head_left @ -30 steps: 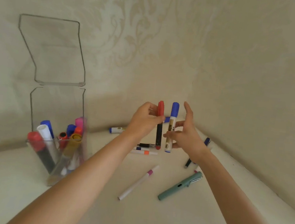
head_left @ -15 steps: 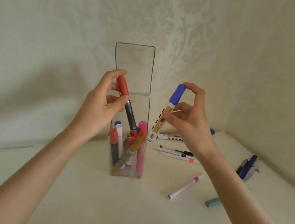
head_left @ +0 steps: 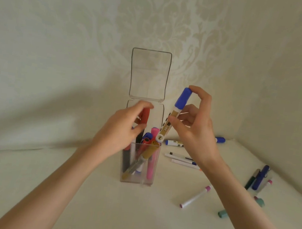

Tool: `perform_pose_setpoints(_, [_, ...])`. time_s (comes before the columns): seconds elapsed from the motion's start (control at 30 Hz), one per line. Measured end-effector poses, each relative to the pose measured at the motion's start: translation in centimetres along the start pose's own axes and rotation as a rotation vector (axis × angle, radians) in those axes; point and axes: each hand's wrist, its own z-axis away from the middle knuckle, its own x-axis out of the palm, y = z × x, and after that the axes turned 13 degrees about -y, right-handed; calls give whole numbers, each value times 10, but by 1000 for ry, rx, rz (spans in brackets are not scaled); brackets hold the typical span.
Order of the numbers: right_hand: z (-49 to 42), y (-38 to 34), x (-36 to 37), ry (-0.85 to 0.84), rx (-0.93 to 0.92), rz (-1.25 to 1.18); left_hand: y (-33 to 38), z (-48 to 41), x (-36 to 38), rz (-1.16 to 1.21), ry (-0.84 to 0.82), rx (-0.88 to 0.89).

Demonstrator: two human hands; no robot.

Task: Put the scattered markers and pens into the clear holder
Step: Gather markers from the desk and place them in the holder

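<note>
The red marker [head_left: 144, 116] points down into the holder [head_left: 138, 179], gripped by the left fingers [head_left: 143, 105]; ease it low before letting go. The blue marker [head_left: 172, 117], pinched by the right fingers [head_left: 200, 91], tilts just above the holder's right rim. Straighten it, then lower it into a gap.

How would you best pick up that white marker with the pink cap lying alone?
Pinch the pink-capped white marker around the middle of its barrel, coming straight down from above. It lies flat and slanted on the table, with bare surface along both long sides for fingertips.
</note>
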Motion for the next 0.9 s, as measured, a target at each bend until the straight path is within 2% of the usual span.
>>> perform_pose_setpoints(0.1, [0,0,3,10,-12,22,-7,-1,6,-249,-63,-34])
perform_pose_setpoints(0.23, [-5,1,4,22,-3,13,-16,1,13,-458,-75,31])
perform_pose_setpoints(0.37, [-7,3,11,65,-26,-30,-23,12,16,-597,-6,75])
perform_pose_setpoints(0.43, [-9,4,18,80,-40,-61,-28,16,15,-515,60,118])
perform_pose_setpoints(0.5, [-14,6,27,80,-28,-67,-30,19,13,-306,145,87])
perform_pose_setpoints(0.6, [-23,6,39,92,36,-16,-33,24,8,117,210,-108])
perform_pose_setpoints(0.67, [-27,7,44,94,44,58,-36,25,7,302,147,-237])
perform_pose_setpoints(0.77, [-31,6,47,18,42,245,-38,26,7,421,88,-269])
perform_pose_setpoints(0.9, [-38,6,50,-117,86,453,-40,26,6,429,89,-254])
